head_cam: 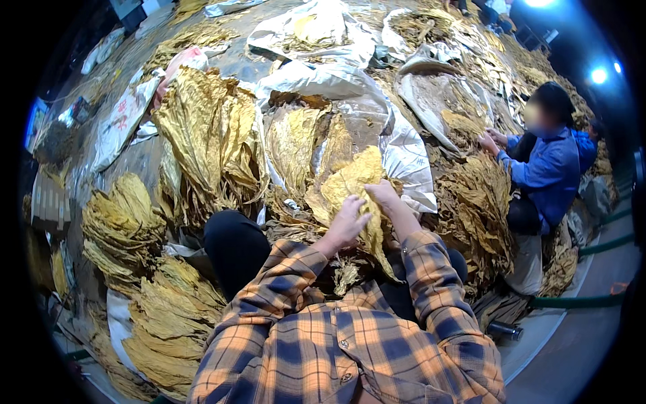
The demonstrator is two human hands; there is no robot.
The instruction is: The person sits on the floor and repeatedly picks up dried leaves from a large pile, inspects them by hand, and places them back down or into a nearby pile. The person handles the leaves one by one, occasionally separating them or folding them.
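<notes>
A dried yellow tobacco leaf is held up before me, its narrow end hanging down towards my lap. My right hand pinches it near its right edge. Against the near side of the leaf is my left hand, fingers apart and slightly bent; whether the fingertips press on it is hard to see. Just beyond my hands lies a bundle of yellow leaves on a white woven sack. Darker, crumpled leaves lie under my hands, between my knees.
A tall leaf bundle stands at front left, with more leaf piles beside me. Brown leaves are heaped at my right. A co-worker in blue sits beyond them, handling leaves. A dark cylinder lies at lower right.
</notes>
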